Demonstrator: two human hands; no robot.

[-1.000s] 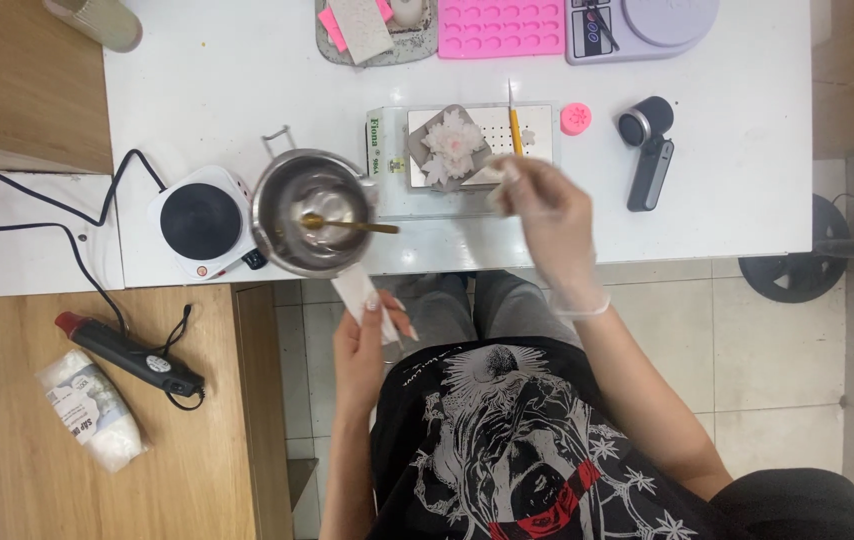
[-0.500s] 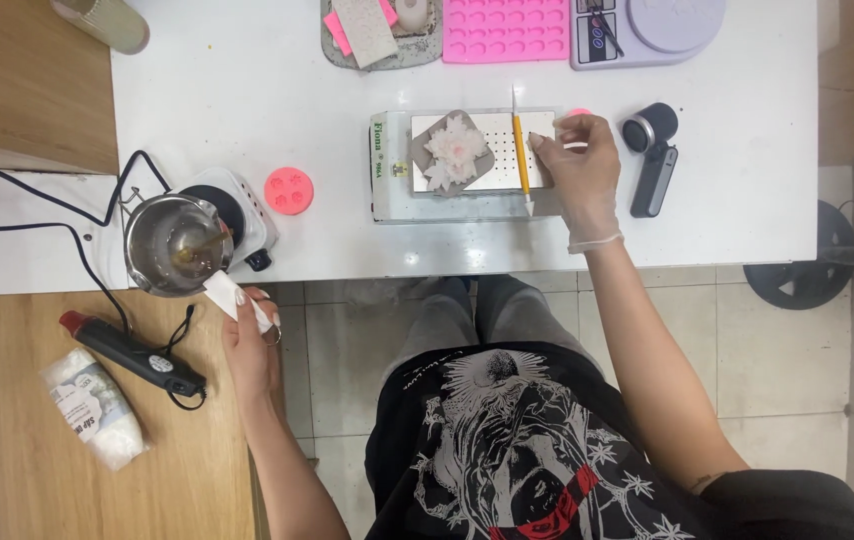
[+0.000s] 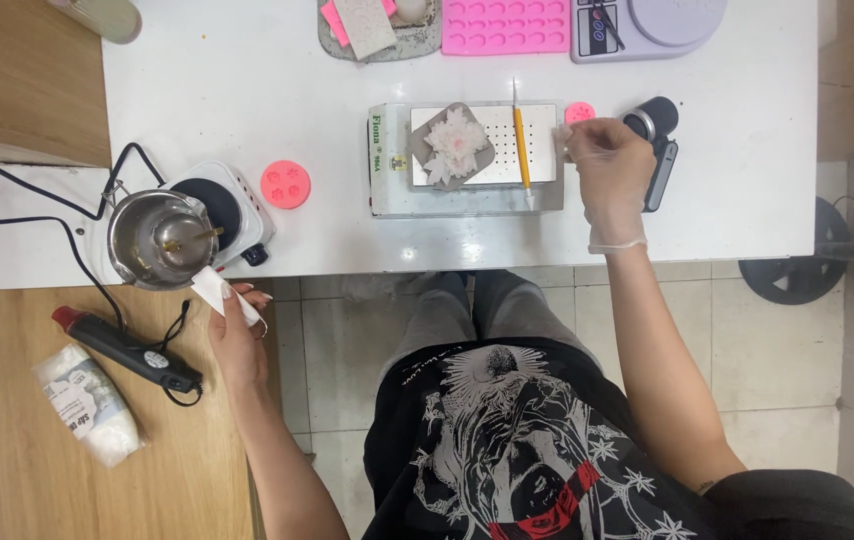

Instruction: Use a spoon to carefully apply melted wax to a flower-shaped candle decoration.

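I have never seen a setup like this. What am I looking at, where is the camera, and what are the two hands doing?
There is no machine here: a person sits at a white table, and the single picture comes from a camera worn on their head, looking straight down.

The left hand grips the paper-wrapped handle of a small metal pot with a gold spoon in it; the pot sits partly over a little white hot plate.

The right hand, in a thin clear glove, rests at the right end of a white perforated block. On that block lie a pale flower piece and a yellow-handled tool.

Nearby are a round pink mould, a smaller pink one, a pink tray mould, a lilac kitchen scale and a black handheld device. On the wooden side surface lie a black heat tool and a white bag.
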